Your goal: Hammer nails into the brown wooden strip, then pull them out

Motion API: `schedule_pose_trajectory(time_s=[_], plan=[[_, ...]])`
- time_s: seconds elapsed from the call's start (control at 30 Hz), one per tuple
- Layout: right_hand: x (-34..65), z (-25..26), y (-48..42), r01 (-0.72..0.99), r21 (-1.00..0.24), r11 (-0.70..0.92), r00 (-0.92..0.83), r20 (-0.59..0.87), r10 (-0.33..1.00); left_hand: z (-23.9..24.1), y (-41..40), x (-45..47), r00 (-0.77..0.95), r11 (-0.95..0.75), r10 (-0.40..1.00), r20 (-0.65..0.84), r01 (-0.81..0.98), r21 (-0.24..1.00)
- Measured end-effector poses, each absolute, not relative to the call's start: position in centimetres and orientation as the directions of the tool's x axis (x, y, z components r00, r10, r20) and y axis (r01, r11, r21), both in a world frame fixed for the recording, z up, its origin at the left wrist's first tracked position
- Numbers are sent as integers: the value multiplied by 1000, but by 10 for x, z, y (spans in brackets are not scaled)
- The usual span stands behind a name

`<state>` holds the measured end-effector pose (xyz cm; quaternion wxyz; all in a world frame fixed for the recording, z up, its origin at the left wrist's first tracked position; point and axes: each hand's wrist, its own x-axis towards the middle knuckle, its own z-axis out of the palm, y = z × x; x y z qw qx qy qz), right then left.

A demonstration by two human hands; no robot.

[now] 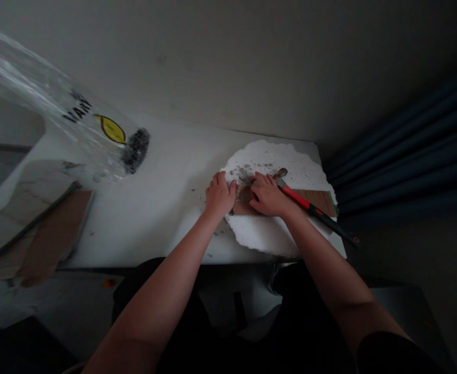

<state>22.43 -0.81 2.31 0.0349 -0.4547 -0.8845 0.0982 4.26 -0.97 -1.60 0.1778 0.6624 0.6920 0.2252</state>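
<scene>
My left hand (219, 195) rests with curled fingers at the left end of a brown wooden board (317, 200) that lies on a ragged white sheet (267, 236). My right hand (268, 196) presses on the same board, fingers bent over grey crumbs (244, 171) scattered there. What the fingers pinch is too small to name. A hammer with a red and black handle (310, 208) lies across the board just right of my right hand, head toward the wall.
A white table (154, 208) stands against a pale wall. A clear plastic bag with black print and a yellow mark (95, 130) hangs at the left. Brown boards (52, 234) lie at the left edge. Dark blue curtain (407, 156) at right.
</scene>
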Motion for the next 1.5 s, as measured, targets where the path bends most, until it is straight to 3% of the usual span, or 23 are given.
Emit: schedule_pose_trajectory(time_s=[0.7, 1.5], plan=[[226, 19, -9, 780, -333, 529, -557, 14, 830, -20, -9, 43, -61, 15, 996, 69, 848, 529], [224, 22, -8, 798, -286, 530, -563, -41, 826, -19, -10, 43, -61, 18, 996, 61, 839, 544]])
